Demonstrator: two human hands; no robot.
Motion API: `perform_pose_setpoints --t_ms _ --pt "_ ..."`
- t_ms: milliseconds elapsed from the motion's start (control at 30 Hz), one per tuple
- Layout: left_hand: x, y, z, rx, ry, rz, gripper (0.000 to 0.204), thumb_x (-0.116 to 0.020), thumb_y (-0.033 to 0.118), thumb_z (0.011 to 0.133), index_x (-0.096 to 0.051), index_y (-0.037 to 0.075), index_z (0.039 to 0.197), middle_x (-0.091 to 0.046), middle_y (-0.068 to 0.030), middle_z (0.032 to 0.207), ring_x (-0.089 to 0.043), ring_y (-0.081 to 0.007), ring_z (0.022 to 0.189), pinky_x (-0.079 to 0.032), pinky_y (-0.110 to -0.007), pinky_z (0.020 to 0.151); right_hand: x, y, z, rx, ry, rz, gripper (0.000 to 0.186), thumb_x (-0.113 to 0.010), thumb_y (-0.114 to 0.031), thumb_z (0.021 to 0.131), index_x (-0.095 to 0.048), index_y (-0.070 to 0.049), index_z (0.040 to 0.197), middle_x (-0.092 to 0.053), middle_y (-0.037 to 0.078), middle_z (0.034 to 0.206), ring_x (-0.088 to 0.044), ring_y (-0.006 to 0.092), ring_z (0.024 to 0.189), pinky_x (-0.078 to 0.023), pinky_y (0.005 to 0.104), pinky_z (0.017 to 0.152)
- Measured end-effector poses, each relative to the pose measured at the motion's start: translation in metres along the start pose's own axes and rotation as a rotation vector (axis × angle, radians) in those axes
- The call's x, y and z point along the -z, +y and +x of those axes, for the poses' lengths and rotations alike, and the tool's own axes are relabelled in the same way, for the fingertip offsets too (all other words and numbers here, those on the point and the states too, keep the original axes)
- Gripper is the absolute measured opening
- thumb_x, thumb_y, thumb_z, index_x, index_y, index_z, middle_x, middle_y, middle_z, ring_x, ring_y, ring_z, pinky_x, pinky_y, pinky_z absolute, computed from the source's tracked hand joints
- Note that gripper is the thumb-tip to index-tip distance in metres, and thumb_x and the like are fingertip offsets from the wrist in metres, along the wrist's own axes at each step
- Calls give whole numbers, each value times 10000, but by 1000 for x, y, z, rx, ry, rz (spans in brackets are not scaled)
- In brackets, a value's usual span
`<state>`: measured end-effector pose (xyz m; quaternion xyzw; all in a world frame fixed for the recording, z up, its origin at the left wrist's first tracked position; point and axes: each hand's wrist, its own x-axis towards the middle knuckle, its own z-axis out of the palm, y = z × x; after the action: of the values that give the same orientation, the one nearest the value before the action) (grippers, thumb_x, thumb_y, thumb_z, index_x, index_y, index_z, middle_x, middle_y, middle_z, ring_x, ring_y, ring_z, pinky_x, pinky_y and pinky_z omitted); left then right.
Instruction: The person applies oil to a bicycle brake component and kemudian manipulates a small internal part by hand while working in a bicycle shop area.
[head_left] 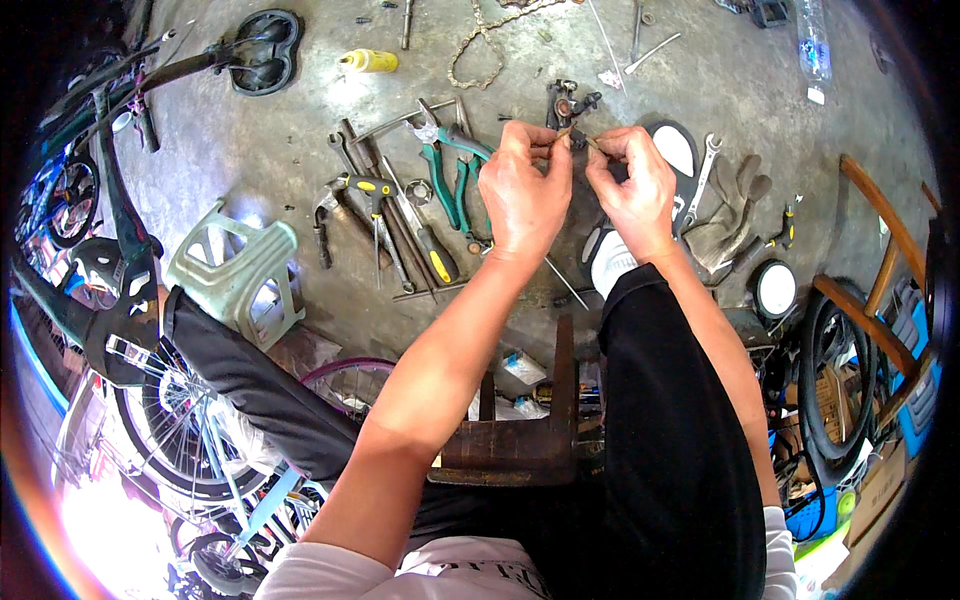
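Observation:
In the middle, my left hand (524, 188) pinches thumb against forefinger, the fingertips on a tiny brownish piece too small to name. Close beside it, my right hand (634, 186) is in a similar pinch; what lies between its fingertips I cannot make out. Just beyond the fingertips sits a dark metal bicycle part (566, 98) with small arms, partly covered by my fingers. Green-handled pliers (438, 170) lie left of my left hand. A combination wrench (705, 172) and a work glove (722, 225) are to the right of my right hand, beside my shoe (672, 150).
A hammer (330, 205), screwdrivers (436, 252) and metal rods lie on the concrete floor at left. Farther off are a yellow bottle (372, 61), a chain (478, 65) and a plastic bottle (814, 55). A green stool (235, 262) and a bicycle (125, 220) stand left, a wooden chair (880, 265) right.

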<state>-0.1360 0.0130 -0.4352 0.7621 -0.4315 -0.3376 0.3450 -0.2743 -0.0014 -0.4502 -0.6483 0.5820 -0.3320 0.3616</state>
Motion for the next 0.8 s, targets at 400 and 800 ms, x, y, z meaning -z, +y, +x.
perform_pose_setpoints --t_ms 400,800 --pt "0 -4 -3 74 -45 -27 192 -772 111 871 -632 -14 912 -737 -140 801 -741 -199 731 -563 -334 669 -5 7 -4 39 -4 -45 204 -726 27 789 -566 -26 905 -652 117 871 -674 296 745 -542 364 661" --pt "-3 -20 4 320 -161 -558 160 -690 15 950 -564 -19 1042 -741 -141 1008 -703 -154 822 -561 -268 743 5 15 3 -385 -5 665 168 -659 -32 983 -605 20 1133 -690 111 1016 -708 170 842 -577 301 766"
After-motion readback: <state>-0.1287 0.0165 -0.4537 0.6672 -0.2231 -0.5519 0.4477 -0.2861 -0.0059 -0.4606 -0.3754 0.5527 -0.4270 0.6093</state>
